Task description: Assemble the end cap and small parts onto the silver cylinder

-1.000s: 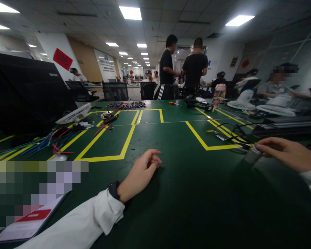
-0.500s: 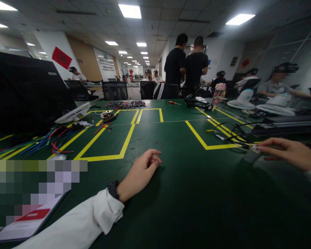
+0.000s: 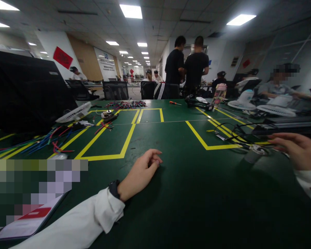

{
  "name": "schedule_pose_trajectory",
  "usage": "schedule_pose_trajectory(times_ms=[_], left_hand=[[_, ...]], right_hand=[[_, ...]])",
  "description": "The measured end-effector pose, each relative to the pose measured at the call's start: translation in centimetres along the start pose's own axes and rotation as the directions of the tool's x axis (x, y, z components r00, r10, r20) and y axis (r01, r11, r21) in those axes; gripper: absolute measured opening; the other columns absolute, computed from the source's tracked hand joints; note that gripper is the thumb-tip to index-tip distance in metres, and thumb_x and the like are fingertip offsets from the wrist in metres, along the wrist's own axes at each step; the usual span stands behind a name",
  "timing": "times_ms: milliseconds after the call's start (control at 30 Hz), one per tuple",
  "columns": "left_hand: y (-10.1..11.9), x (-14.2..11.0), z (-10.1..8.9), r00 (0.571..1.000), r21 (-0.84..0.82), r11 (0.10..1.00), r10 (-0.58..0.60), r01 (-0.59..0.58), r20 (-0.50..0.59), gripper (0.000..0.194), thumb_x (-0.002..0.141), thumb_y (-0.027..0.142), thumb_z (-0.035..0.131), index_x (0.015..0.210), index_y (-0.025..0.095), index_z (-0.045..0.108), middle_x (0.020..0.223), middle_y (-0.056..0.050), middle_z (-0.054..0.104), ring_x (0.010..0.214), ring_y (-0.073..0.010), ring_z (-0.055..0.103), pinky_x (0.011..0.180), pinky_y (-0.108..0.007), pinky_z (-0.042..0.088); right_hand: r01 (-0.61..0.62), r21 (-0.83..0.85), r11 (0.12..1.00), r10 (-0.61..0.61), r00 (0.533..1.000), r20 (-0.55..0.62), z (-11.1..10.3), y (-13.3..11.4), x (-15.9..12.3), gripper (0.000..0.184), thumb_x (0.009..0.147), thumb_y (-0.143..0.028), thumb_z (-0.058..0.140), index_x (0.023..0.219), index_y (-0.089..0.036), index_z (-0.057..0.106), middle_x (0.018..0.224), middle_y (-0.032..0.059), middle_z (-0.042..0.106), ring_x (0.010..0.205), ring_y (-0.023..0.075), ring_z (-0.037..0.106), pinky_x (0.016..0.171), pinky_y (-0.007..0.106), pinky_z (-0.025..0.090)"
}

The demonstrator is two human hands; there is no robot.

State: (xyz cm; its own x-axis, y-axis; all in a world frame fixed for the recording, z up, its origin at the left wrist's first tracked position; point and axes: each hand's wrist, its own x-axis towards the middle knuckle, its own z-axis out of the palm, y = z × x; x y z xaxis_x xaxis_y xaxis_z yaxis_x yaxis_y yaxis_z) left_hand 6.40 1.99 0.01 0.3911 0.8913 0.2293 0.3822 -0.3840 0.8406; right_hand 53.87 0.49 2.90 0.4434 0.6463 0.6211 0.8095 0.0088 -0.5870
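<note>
My left hand (image 3: 142,174) rests on the green table (image 3: 197,207), its fingers loosely curled and a little apart, holding nothing. A dark band (image 3: 114,189) is round that wrist. At the right, my right hand (image 3: 299,150) hovers with fingers stretched forward and nothing visible in them. Just left of its fingertips is a small grey cylindrical part (image 3: 252,155) with a metallic top, which looks like a small motor. It stands tilted on the table, apart from the fingers. Black cables (image 3: 234,133) lie behind it.
Yellow tape (image 3: 101,158) marks outlines on the table. Wires (image 3: 41,141), a white fan part (image 3: 75,112) and a phone (image 3: 28,221) lie left; a screwdriver (image 3: 175,103) and a bottle (image 3: 219,95) are farther back. White fan bases (image 3: 277,105) stand right. People are beyond.
My right hand has let go of the grey cylindrical part and moved to the right, away from it. The left hand has stayed in place.
</note>
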Motion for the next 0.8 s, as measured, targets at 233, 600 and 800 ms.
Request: schedule_pose_trajectory(times_ms=[233, 600, 800], left_hand=[[-0.1, 0.3, 0.0, 0.999, -0.101, 0.994, -0.032, 0.029, -0.027, 0.022, 0.088, 0.021, 0.042, 0.108, 0.018, 0.050, 0.089, -0.003, 0.061, 0.077, -0.0144, 0.058, 0.074, -0.030, 0.046], [1.0, -0.9, -2.0, 0.995, -0.161, 0.982, -0.094, 0.096, 0.021, 0.017, 0.088, 0.029, 0.047, 0.097, 0.018, 0.057, 0.067, 0.003, 0.055, 0.057, -0.0099, 0.049, 0.054, -0.021, 0.038], [0.7, -3.4, -3.9, 0.982, -0.123, 0.978, -0.155, 0.168, 0.112, 0.020, 0.088, 0.035, 0.047, 0.090, 0.018, 0.058, 0.056, 0.007, 0.041, 0.047, -0.0074, 0.035, 0.045, -0.019, 0.025]], right_hand=[[0.762, 0.083, 0.643, -0.761, 0.622, 0.185, 2.3, -9.4, -4.5, 0.020, 0.075, -0.021, 0.059, 0.094, -0.019, 0.060, 0.091, 0.0065, 0.063, 0.087, 0.0149, 0.058, 0.082, 0.029, 0.045], [0.017, 0.590, 0.807, -0.557, 0.352, 0.752, 9.4, -17.1, -11.3, 0.034, 0.085, -0.044, 0.047, 0.068, -0.015, 0.051, 0.056, -0.0034, 0.043, 0.051, 0.0053, 0.039, 0.049, 0.020, 0.031], [-0.102, 0.649, 0.754, -0.572, 0.385, 0.725, 8.9, -16.1, -11.3, 0.052, 0.092, -0.049, 0.025, 0.063, -0.014, 0.050, 0.058, -0.0015, 0.041, 0.053, 0.0058, 0.037, 0.051, 0.021, 0.030]])
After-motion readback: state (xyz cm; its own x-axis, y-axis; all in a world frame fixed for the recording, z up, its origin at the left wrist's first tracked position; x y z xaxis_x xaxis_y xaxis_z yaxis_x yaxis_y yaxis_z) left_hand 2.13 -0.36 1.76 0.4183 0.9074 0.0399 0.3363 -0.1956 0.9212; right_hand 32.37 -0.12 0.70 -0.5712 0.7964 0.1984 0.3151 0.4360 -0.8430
